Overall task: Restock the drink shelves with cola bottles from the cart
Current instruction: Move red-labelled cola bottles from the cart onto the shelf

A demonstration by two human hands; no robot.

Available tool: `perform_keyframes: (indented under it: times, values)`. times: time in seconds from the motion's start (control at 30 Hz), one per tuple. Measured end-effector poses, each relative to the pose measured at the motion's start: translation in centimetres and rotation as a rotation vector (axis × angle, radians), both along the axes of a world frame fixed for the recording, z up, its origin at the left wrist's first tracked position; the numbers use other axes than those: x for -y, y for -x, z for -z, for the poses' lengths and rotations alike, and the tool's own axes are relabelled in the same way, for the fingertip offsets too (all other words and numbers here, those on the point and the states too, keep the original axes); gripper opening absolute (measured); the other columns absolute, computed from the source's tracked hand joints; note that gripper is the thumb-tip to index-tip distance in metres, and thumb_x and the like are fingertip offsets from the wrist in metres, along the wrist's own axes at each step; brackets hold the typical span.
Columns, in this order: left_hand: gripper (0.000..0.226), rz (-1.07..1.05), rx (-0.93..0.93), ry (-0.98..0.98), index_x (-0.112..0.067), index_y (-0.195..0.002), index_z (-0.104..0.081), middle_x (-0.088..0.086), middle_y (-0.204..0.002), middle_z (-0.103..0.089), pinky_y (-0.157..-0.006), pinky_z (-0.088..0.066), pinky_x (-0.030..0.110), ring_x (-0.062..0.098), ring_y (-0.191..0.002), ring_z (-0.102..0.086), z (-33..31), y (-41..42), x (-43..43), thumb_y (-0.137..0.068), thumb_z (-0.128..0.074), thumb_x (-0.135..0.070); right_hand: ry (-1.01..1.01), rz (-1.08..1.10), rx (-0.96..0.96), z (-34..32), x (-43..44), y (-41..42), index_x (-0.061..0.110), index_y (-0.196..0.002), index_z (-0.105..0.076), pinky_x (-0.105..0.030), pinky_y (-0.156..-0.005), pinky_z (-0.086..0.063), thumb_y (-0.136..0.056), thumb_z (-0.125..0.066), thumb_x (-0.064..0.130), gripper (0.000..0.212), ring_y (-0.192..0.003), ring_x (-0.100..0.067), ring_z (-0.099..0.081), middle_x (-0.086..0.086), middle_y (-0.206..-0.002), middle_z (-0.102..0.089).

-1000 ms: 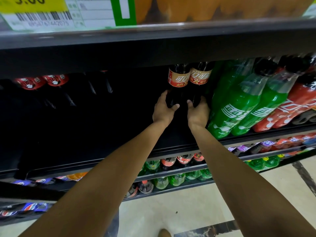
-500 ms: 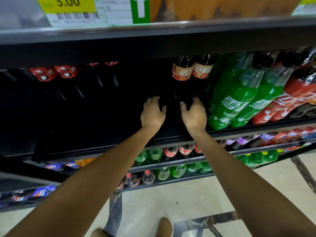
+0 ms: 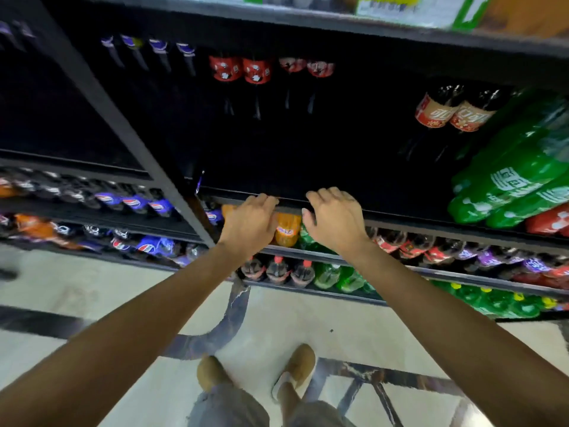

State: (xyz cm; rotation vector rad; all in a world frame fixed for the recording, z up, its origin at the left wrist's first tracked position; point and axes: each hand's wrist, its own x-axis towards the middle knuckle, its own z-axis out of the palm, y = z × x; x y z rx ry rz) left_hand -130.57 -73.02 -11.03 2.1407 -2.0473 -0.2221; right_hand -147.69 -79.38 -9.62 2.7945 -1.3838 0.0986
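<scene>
Two dark cola bottles (image 3: 452, 114) with red and cream labels stand side by side deep on the black shelf (image 3: 400, 215), at the right. My left hand (image 3: 251, 221) and my right hand (image 3: 335, 220) hover in front of the shelf's front edge, well left of and nearer than those bottles. Both hands hold nothing, with fingers loosely bent. More cola bottles with red labels (image 3: 240, 72) stand at the back left of the same shelf. No cart is in view.
Large green bottles (image 3: 508, 180) and a red one (image 3: 548, 220) lean at the shelf's right. Lower shelves hold orange (image 3: 286, 231), blue-labelled (image 3: 132, 203), green and dark bottles. A black upright post (image 3: 123, 131) splits the shelving. My feet stand on the pale tiled floor (image 3: 92, 288).
Both hands have let go of the two cola bottles and drawn back to the shelf's front edge. The view has swung left and down, so the bottles now sit far right.
</scene>
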Motion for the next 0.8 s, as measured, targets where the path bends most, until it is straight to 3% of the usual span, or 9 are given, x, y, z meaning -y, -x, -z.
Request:
perform_keyframes:
  times: [0.17,0.47,0.7,0.8]
  values:
    - [0.032,-0.129,0.107,-0.096,-0.015,-0.122,-0.053,0.003,-0.116,-0.058,-0.066,-0.041,0.034,0.024,-0.109,-0.054,-0.6,-7.5,-5.7,-0.097,-0.041,-0.031,-0.018,-0.107,-0.051,-0.8,-3.6,-6.9,0.012,-0.114,-0.062,-0.037,-0.083,-0.045,-0.094,-0.042,0.038,0.038,-0.101,-0.027,-0.059,-0.006,-0.105,-0.067]
    - [0.036,-0.385,0.105,-0.164,-0.014,-0.125,-0.052,0.005,-0.121,-0.058,-0.089,-0.042,0.038,0.026,-0.115,-0.052,-2.3,-22.5,-20.8,-0.095,-0.044,-0.031,-0.100,-0.377,-0.107,-0.9,-16.1,-25.2,0.015,-0.113,-0.059,-0.036,-0.082,-0.045,-0.094,-0.043,0.040,0.036,-0.106,-0.028,-0.058,-0.006,-0.108,-0.066]
    - [0.035,-0.637,0.108,-0.204,-0.014,-0.125,-0.052,0.007,-0.124,-0.057,-0.090,-0.041,0.038,0.028,-0.116,-0.051,-2.7,-34.4,-33.1,-0.096,-0.043,-0.031,-0.109,-0.648,-0.096,-1.7,-25.8,-40.5,0.015,-0.120,-0.058,-0.035,-0.080,-0.045,-0.094,-0.044,0.040,0.038,-0.110,-0.028,-0.058,-0.007,-0.114,-0.066]
    - [0.036,-0.746,0.101,-0.233,-0.013,-0.126,-0.052,0.009,-0.126,-0.057,-0.090,-0.040,0.038,0.029,-0.115,-0.052,-2.6,-39.0,-37.8,-0.096,-0.042,-0.031,-0.109,-0.759,-0.097,-1.8,-29.3,-46.6,0.013,-0.111,-0.059,-0.035,-0.078,-0.045,-0.094,-0.044,0.038,0.033,-0.107,-0.028,-0.059,-0.007,-0.111,-0.066]
